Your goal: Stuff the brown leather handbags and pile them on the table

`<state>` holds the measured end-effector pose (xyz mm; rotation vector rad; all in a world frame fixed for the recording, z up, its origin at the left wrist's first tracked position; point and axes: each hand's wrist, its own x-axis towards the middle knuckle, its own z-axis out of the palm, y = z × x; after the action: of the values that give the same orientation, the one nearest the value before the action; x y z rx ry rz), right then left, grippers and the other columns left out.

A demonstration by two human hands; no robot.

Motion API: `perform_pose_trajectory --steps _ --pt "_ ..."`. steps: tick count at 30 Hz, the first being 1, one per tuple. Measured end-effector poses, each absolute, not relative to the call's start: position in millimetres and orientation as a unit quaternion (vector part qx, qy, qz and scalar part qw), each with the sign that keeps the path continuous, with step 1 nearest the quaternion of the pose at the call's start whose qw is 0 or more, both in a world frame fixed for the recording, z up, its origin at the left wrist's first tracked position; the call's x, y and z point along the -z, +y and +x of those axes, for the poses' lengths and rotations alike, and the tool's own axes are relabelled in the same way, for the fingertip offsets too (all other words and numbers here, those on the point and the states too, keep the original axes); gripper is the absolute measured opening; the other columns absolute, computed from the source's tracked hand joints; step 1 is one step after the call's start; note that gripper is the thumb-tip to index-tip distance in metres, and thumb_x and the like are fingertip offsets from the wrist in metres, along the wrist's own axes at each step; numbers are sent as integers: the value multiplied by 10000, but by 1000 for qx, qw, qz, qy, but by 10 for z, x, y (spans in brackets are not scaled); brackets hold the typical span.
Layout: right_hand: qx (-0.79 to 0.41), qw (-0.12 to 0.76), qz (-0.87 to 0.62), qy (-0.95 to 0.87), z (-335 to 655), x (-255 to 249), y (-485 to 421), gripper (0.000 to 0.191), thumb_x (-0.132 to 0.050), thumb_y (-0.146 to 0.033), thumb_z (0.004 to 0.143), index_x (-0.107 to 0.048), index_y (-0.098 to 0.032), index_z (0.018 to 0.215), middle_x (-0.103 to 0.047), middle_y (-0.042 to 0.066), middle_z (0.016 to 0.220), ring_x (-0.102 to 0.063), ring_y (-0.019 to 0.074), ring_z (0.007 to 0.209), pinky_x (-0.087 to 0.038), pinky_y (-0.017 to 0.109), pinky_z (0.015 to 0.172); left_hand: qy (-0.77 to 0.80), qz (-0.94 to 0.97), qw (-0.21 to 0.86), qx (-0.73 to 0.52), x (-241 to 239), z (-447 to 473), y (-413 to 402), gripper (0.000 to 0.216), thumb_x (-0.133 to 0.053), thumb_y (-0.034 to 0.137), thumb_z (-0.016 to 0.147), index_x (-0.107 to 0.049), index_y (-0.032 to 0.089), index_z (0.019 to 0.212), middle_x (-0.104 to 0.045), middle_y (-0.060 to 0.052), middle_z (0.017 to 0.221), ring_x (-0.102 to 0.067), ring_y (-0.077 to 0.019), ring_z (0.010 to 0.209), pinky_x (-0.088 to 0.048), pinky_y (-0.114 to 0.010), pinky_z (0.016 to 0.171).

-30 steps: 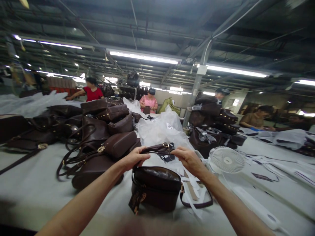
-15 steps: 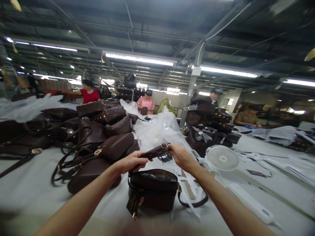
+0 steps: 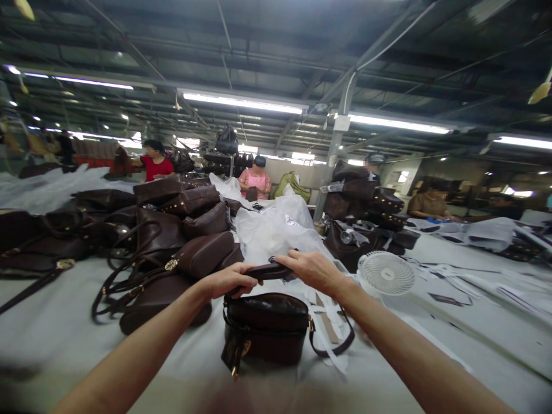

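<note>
A small dark brown handbag (image 3: 269, 330) stands upright on the white table in front of me, with a tag and a gold charm hanging at its left side. Just above it, my left hand (image 3: 233, 280) is closed around a folded part of the bag's strap (image 3: 269, 271). The fingers of my right hand (image 3: 311, 270) grip the other end of that strap; its buckle is hidden by them. The rest of the strap loops down to the bag's right side and lies on the table.
Many brown handbags (image 3: 172, 247) are heaped at left, with another pile (image 3: 362, 201) at right behind. Clear plastic wrap (image 3: 276, 227) lies ahead. A white fan (image 3: 386, 273) stands at right, near paper strips (image 3: 330, 328). Several co-workers, one in pink (image 3: 254, 183), sit farther back.
My right hand has shifted slightly left and turned over the strap end, covering the buckle that showed before. The strap between my hands lies flatter, and its loop at right has drawn in.
</note>
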<state>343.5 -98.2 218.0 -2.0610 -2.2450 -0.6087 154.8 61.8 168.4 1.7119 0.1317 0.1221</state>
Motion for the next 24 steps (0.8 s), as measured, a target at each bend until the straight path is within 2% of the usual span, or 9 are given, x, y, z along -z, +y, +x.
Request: perform_pose_trajectory --steps 3,5,8,11,15,18,21,24 --pt "189 -13 -659 -728 3457 -2254 -998 327 -499 -130 886 -632 -261 1154 -659 46 896 -582 147 646 -339 241 559 58 766 640 -31 -1704 1556 613 226 -647 267 708 -641 142 897 -485 56 541 -354 -57 403 -228 -181 382" --pt "166 -5 -651 -741 3474 -2335 -1004 297 -502 -138 893 -638 -236 1139 -665 49 910 -600 155 704 -355 239 596 62 771 634 -16 -1723 1574 604 204 -645 251 693 -640 144 867 -479 56 524 -358 -67 420 -230 -186 398" --pt "63 40 -633 -770 3508 -2480 -989 256 -560 -133 867 -653 -201 1096 -685 29 895 -613 148 788 -390 213 670 66 778 625 -1 -1763 1604 578 164 -633 219 669 -634 150 818 -469 58 511 -356 -77 434 -228 -196 416" --pt "-14 56 -621 -782 3521 -2623 -928 226 -603 -119 831 -669 -181 1039 -692 12 840 -604 136 762 -403 196 668 53 800 598 -1 -1839 1614 565 67 -615 196 673 -628 155 725 -502 46 528 -383 -81 466 -257 -200 457" --pt "18 38 -603 -797 3446 -2819 -791 238 -602 -98 815 -681 -185 1023 -697 23 865 -600 147 788 -400 217 687 40 822 567 23 -2013 1615 602 78 -639 168 655 -687 157 715 -643 -8 655 -537 -129 614 -389 -220 596" --pt "62 24 -593 -803 3362 -2954 -684 241 -593 -89 814 -688 -194 1008 -699 27 878 -596 157 808 -388 228 690 9 789 613 37 -2109 1646 629 174 -699 197 648 -705 157 817 -689 -54 790 -615 -189 755 -454 -274 697" --pt "86 22 -593 -800 3330 -3023 -602 259 -561 -74 816 -690 -209 995 -693 22 868 -592 156 794 -380 228 670 -2 702 712 27 -2064 1693 629 306 -746 269 675 -658 140 938 -629 -40 724 -610 -169 647 -464 -285 622" --pt "66 57 -593 -800 3391 -3009 -571 298 -578 -96 803 -671 -213 1062 -683 21 883 -591 154 810 -401 235 714 0 629 777 -10 -1899 1712 624 335 -746 324 725 -603 125 953 -477 39 627 -446 -66 473 -373 -207 481"
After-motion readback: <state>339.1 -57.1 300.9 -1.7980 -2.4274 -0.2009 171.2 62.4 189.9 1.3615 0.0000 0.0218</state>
